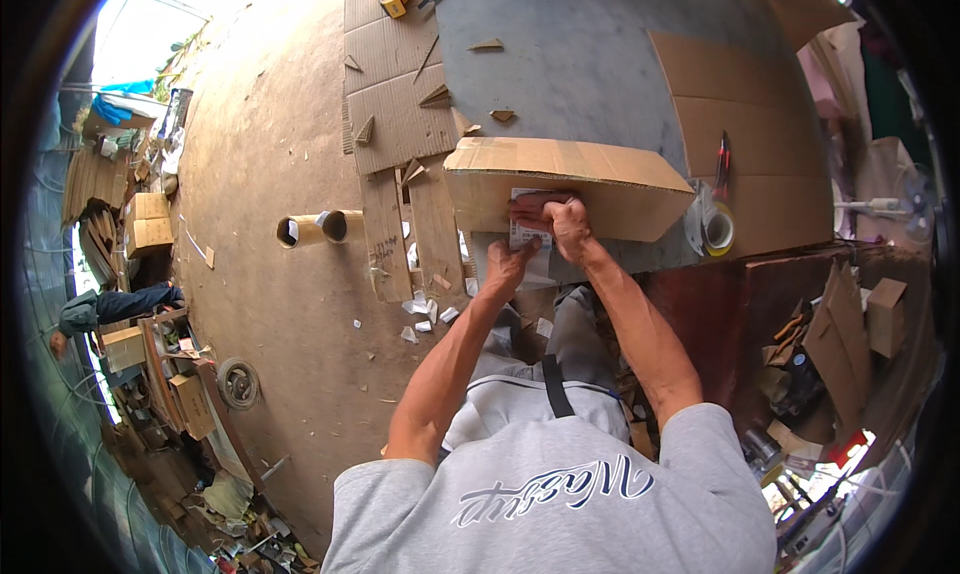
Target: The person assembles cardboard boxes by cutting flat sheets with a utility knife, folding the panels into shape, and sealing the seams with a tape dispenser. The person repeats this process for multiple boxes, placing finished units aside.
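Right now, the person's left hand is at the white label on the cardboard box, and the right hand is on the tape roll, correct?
Not quite: the right hand is at the label too; the head view shows the tape roll untouched, by the right end of the box.

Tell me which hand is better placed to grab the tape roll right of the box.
Probably your right hand: at the box, it is closer to the tape roll. Your left hand is farther left, near the label's lower part, and would likely have to reach past your right arm.
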### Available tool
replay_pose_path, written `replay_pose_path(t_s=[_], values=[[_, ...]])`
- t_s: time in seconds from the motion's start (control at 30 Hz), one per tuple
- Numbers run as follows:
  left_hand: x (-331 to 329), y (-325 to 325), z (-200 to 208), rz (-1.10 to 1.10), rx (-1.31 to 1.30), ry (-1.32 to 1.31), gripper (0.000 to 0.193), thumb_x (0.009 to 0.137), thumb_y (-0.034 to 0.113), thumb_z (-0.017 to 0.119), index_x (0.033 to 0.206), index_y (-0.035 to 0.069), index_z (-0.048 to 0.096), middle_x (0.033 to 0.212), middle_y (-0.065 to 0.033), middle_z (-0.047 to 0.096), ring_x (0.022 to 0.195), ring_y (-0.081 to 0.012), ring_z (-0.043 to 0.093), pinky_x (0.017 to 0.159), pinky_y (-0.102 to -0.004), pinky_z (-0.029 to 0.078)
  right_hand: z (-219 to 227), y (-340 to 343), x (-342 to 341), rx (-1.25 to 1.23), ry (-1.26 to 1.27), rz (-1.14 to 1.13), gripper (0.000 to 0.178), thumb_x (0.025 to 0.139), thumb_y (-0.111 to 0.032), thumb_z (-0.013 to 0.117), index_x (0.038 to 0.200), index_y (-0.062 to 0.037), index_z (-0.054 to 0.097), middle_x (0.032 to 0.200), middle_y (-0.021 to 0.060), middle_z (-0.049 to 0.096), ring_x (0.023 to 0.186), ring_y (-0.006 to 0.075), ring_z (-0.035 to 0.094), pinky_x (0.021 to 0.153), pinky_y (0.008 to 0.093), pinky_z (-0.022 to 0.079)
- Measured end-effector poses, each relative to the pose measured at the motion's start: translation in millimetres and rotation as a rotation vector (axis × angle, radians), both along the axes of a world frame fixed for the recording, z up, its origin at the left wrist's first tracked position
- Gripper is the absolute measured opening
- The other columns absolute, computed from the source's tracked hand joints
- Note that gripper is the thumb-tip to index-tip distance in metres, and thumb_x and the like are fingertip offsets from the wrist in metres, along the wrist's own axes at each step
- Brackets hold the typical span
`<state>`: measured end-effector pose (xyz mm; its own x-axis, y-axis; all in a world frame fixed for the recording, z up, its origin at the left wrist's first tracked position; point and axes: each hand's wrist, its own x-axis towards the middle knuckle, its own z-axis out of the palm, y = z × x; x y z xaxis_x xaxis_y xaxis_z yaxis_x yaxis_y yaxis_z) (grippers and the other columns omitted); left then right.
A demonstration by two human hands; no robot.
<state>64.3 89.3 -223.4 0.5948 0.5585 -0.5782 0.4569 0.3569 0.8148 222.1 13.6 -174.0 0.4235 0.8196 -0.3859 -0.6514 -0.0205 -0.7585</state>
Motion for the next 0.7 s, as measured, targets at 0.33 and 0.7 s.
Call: replay_pose_path(t_s=[0.33, 0.7], values=[[-121.0, -45.8, -23.9, -0.762, 0.471, 0.379, 0.04, 0.089, 0.037, 0.078, 0.104, 0.001, 0.079, 0.101, -0.0277, 0.076, 0.099, -0.0431, 0.074, 0.083, -0.0517, 0.058, -113.8, -38.1, -81.4, -0.344, -0.047, -0.013, 0.022, 0.099, -0.009, 0.052, 0.106, 0.0003, 0.07, 0.1, 0.0128, 0.075, 0.09, 0.0243, 0.075, 0.085, 0.0391, 0.063], [5.1, 49.0, 138.2, -0.471, 1.541, -0.242, 0.044, 0.082, 0.015, 0.079, 0.123, 0.005, 0.067, 0.116, -0.0183, 0.07, 0.108, -0.0376, 0.067, 0.089, -0.0505, 0.053, -36.8, 7.7, -21.6, -0.086, -0.273, -0.054, 0.024, 0.086, 0.002, 0.053, 0.088, 0.0011, 0.076, 0.082, 0.0061, 0.075, 0.079, 0.0187, 0.072, 0.074, 0.0327, 0.059]])
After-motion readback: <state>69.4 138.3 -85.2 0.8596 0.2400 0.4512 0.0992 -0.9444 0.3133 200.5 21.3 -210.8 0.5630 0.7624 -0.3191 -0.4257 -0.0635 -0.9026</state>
